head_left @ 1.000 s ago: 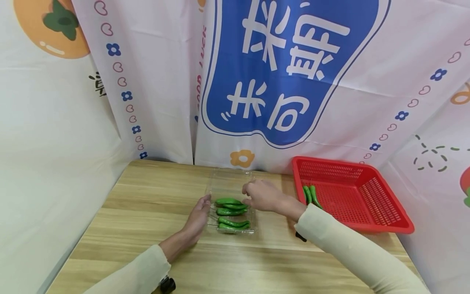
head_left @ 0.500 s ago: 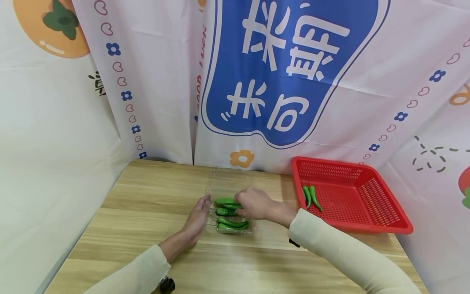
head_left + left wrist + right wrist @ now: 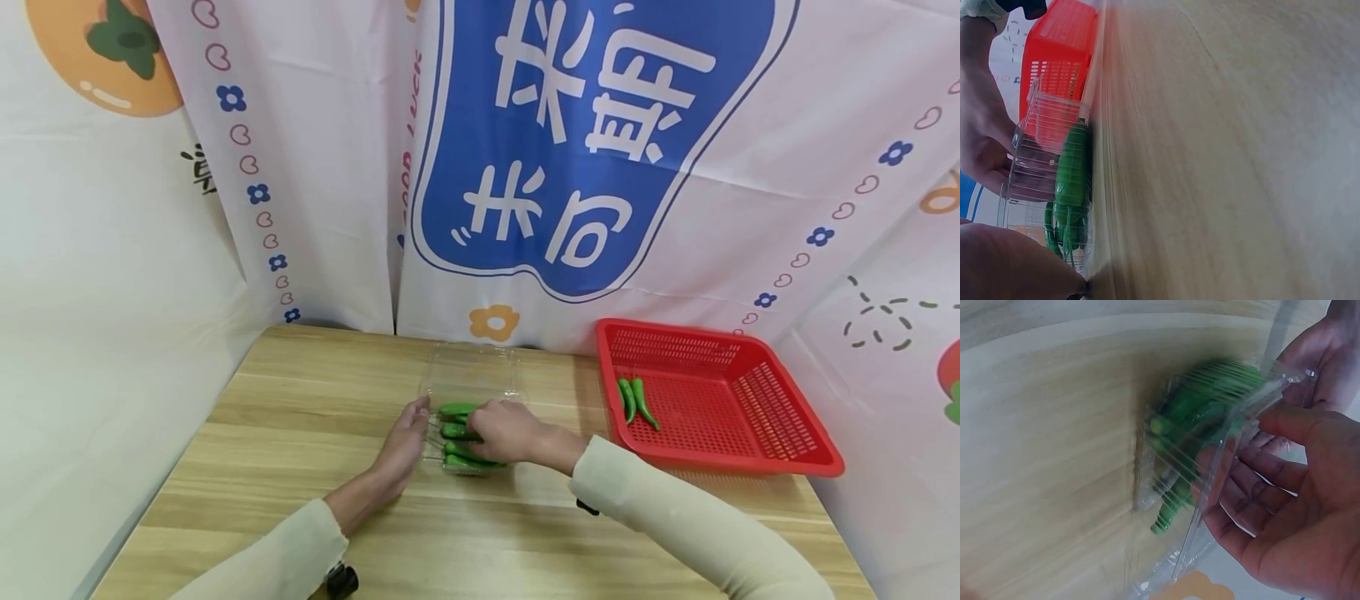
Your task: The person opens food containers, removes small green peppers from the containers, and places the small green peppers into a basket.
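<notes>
"Clear plastic, that box [image 3: 1054, 115], isn't it? Where on the tabletop [image 3: 315, 433] is it?"

"About midway between the left and right edges, towards the back edge. Its lid [image 3: 471, 367] is folded back that way, and the green peppers [image 3: 453, 431] lie side by side in it, their stems towards the left edge."

"I see the left hand [image 3: 403, 442] alongside the box's left wall."

"Yes, fingers stretched out, thumb apart, so that grip isn't closed round anything."

"And the right hand [image 3: 508, 429]?"

"Over the box's right side, fingers bent down among the peppers. Is its grip clamped on one?"

"I can't tell from here. The knuckles hide it, and through the plastic it's blurred."

"What about the red basket [image 3: 708, 417]?"

"Back right corner of the tabletop, well apart from the box. Two more peppers [image 3: 643, 406] lie in it, near its left wall."

"And pale sleeves on both arms, I notice."

"With a white printed cloth [image 3: 337, 167] hanging behind the back edge, a big blue patch on it."
</notes>
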The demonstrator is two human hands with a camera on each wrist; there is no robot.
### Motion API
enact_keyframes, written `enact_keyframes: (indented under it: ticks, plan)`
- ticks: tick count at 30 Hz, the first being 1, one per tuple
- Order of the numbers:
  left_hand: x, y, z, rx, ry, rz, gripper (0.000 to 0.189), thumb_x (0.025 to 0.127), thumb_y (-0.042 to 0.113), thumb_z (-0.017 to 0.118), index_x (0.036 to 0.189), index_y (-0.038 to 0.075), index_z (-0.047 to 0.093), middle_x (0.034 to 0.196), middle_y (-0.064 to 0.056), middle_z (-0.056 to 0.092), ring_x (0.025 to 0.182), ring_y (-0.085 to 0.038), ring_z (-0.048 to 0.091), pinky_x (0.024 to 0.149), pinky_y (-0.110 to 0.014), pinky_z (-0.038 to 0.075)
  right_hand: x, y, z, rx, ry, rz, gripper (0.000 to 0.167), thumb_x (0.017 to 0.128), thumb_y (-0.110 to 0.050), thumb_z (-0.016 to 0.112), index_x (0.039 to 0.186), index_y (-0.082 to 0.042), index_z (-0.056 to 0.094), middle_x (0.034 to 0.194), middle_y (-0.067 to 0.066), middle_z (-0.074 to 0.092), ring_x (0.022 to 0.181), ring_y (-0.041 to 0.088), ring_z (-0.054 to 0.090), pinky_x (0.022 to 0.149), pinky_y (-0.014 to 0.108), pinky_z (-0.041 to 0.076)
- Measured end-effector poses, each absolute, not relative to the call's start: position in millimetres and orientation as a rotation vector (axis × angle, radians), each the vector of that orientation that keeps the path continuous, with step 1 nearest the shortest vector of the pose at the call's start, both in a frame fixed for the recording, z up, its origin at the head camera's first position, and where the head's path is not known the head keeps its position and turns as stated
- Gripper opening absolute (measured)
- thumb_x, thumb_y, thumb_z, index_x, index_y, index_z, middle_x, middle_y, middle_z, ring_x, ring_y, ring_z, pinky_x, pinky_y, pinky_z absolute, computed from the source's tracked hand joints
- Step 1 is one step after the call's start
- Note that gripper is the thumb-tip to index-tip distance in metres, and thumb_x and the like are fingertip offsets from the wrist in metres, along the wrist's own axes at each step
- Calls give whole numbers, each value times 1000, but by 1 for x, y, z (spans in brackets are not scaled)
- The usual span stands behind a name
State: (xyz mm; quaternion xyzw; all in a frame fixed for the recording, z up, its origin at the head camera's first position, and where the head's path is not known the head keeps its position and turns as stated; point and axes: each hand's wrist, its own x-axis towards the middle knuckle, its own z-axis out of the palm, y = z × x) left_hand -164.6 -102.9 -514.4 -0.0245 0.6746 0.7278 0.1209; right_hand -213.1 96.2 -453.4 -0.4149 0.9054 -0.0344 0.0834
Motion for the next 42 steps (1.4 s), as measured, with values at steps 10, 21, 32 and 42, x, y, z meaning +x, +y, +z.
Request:
enact_keyframes:
  ticks: [10,21,32,42]
  plan:
    - [-166,-102,-516,-87,1986,2127,56,117,23,27,167,0,16,175,-23,11,161,-46,7,130,-63,6,-212,90,-462,-1256,2690,-98,45,88,-15,78,60,-21,44,54,-11,35,51,10,37,44,26,28]
    - [-165,-102,-514,-88,1976,2121,56,117,24,27,167,1,16,176,-21,10,162,-45,6,131,-63,6,-216,87,-468,-1205,2651,-108,45,88,-11,77,60,-21,43,54,-10,35,51,9,34,44,24,26]
    - [-164,-102,-512,-84,1991,2119,56,117,22,28,167,0,16,176,-22,10,162,-45,6,131,-62,6,-215,82,-472,-1146,2683,-71,42,87,-14,80,63,-21,46,60,-8,44,55,11,42,46,28,35]
    - [-165,-102,-514,-95,1989,2121,55,117,22,28,167,-1,17,176,-21,12,162,-44,7,131,-61,6,-212,79,-478,-1131,2747,-108,37,85,-13,80,66,-20,49,67,-6,52,58,13,46,47,30,42]
